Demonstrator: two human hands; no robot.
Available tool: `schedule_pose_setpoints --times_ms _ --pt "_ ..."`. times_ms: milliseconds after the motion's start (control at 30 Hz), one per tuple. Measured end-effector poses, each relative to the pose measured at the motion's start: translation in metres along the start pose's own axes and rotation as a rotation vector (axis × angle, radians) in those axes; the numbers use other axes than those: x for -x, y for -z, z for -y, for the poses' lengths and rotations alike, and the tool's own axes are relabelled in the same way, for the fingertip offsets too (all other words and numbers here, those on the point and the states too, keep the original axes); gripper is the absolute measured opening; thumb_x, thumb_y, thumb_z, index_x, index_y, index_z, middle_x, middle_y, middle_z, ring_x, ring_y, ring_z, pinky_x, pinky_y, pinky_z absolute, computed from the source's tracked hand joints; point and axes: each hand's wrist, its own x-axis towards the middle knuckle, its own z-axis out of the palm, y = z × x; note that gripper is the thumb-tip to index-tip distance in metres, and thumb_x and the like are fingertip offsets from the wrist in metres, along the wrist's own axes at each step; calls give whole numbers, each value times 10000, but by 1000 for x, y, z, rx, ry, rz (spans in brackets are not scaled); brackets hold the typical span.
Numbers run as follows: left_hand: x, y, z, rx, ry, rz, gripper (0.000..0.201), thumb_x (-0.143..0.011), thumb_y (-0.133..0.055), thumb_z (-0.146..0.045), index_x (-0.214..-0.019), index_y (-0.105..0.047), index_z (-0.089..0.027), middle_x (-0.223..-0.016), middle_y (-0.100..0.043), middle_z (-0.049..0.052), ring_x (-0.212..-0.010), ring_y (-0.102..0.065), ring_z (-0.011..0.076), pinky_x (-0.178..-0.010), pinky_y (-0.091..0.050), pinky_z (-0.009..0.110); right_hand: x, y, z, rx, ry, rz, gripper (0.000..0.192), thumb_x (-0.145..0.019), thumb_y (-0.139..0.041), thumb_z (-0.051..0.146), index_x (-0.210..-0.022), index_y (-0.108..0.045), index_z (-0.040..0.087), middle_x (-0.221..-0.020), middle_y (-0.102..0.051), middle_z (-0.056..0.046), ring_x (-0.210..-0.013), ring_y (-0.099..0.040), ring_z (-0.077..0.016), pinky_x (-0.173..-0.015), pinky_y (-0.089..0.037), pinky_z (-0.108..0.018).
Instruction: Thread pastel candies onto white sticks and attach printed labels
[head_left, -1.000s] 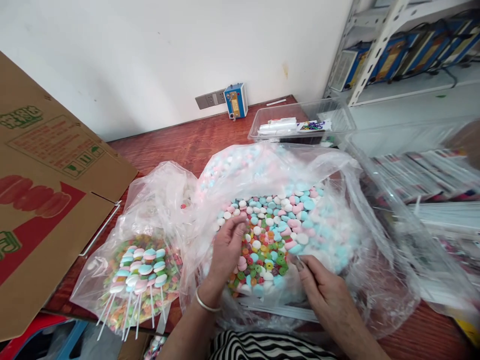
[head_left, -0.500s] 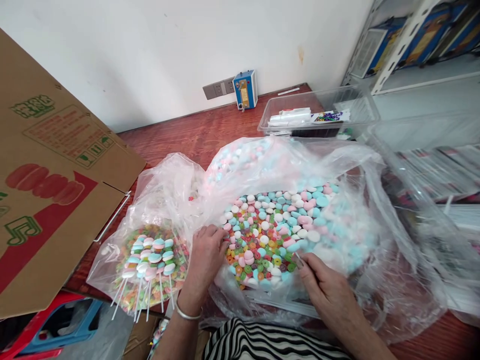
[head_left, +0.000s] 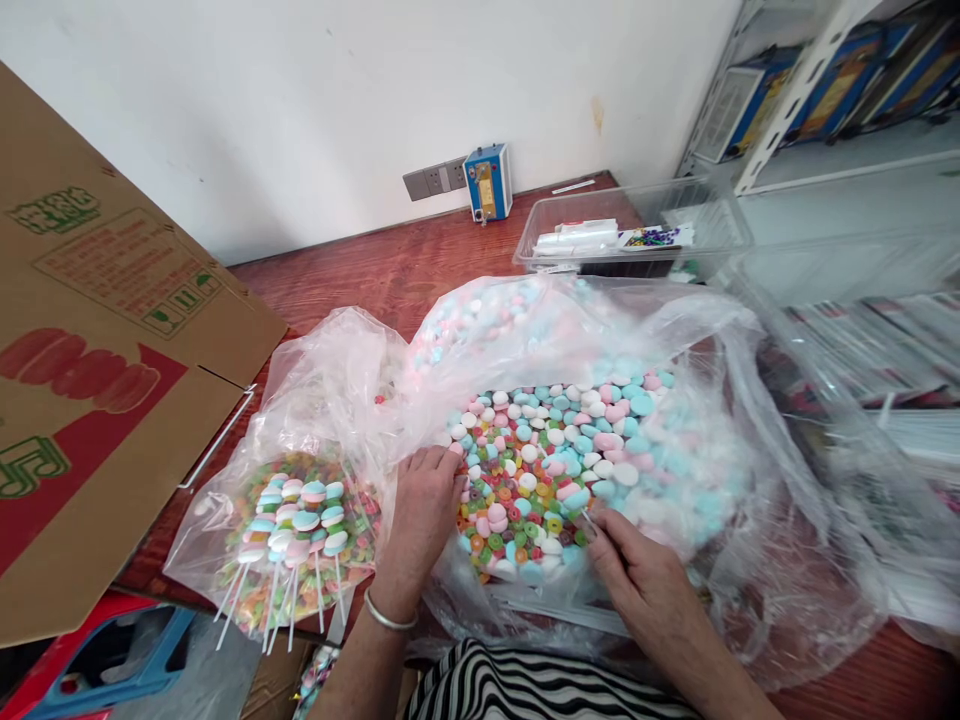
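So a dozen-odd finished lollipops (head_left: pixel 296 530) sit lower left; the big candy bag (head_left: pixel 555 470) at centre looks full. Left hand (head_left: pixel 420 510) digs in loosely curled, right hand (head_left: pixel 637 575) pinches a stick (head_left: pixel 587 520).

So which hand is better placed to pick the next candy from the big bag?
Probably the left hand: its fingertips rest at the edge of the loose candies in the big bag. The right hand pinches a thin white stick, so it looks occupied.
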Motion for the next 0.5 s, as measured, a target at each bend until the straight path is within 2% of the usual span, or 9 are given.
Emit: schedule_pose_setpoints --times_ms 133,267,400,500 --pt "1 -2 -3 32 -25 14 85 -879 -567 -168 -952 -577 -209 -957 -649 46 -933 -556 244 -840 -402 390 -2 -1 0 6 -5 8 227 -968 -381 341 -851 -539 227 -654 -608 16 -558 -587 -165 -534 -419 -237" --pt "-1 -6 0 166 11 -11 93 -863 -577 -154 -941 -599 -199 -915 -664 45 -907 -577 234 -833 -419 387 -1 -2 -1 4 -6 22 219 -973 -378 334 -862 -534 227 -664 -606 18 -577 -589 -165 -544 -415 -236" --pt "-1 -5 5 378 66 -54 213 -811 -620 -133 -1010 -645 -204 -932 -689 48 -923 -597 233 -852 -436 398 2 -2 -3 10 -11 33 220 -976 -379 334 -921 -555 214 -668 -599 20 -584 -585 -168 -558 -408 -245" --pt "1 0 1 674 209 -94 231 -822 -635 -209 -1051 -667 -206 -1002 -693 67 -933 -617 221 -856 -473 382 3 -2 1 -31 -15 66 236 -981 -366 344 -908 -545 210 -720 -613 3 -627 -594 -169 -586 -417 -250"
